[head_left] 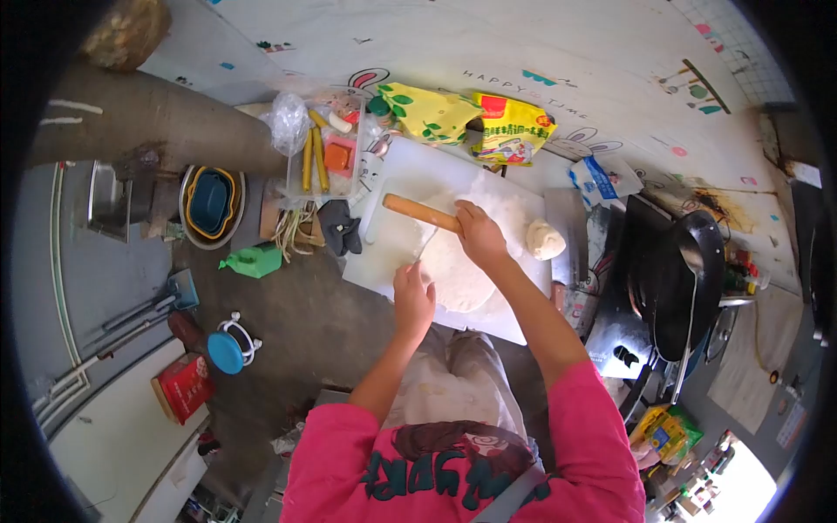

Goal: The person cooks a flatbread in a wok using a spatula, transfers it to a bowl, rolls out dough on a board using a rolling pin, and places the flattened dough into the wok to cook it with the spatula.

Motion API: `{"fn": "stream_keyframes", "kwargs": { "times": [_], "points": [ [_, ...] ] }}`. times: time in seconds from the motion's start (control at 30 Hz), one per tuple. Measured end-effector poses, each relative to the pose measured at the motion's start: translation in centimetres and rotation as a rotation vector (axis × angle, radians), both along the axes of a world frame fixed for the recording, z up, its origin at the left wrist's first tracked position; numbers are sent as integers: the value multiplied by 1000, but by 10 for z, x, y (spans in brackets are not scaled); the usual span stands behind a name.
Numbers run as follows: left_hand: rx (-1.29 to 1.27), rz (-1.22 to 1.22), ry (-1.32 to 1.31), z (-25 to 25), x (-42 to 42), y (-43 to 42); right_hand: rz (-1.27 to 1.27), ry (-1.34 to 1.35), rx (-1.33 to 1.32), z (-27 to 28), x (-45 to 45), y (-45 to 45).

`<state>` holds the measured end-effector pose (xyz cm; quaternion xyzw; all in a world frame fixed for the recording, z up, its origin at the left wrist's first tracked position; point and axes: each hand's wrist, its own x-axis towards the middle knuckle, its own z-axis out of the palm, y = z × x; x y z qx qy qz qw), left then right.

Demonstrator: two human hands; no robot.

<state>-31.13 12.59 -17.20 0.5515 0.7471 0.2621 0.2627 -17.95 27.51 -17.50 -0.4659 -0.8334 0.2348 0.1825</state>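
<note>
My right hand (475,231) is wrapped round the right end of a wooden rolling pin (410,212), which lies across the far side of a flat sheet of dough (462,275). At the dough's left edge, the fingers of my left hand (414,301) are curled and appear to pinch that edge, which looks slightly raised. Under the dough is a white cutting board (384,261) dusted with flour. To the right sits a round lump of dough (545,240), apart from both hands.
Right of the board lies a cleaver (567,231), then a black wok (671,288) on the stove. Yellow seasoning bags (514,131) stand behind the board. A clear bin (349,187) and a dark cloth (338,228) are at the left. A blue stool (231,350) stands on the floor.
</note>
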Motion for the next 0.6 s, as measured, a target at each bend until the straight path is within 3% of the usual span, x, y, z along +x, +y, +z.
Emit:
{"fn": "stream_keyframes", "kwargs": {
  "times": [0.1,0.2,0.27,0.4,0.47,0.5,0.57,0.6],
  "points": [
    [-51,80,14,-8,-3,7,13,-161,-186,-10,-14,1],
    [-121,113,-30,-19,-5,9,42,-283,-208,-13,-9,-1],
    [-227,103,-99,-25,-7,8,127,-263,-118,-14,1,1],
    [5,80,34,-23,-2,8,223,-56,-42,4,7,8],
    [126,132,61,-6,4,13,215,-52,-263,35,7,12],
    [59,121,27,-6,5,13,209,-49,-368,49,9,16],
    [-71,95,-43,-14,3,10,262,-36,-371,62,19,23],
    [-49,-37,58,-14,-2,14,286,-30,-372,67,26,26]
  ]
}}
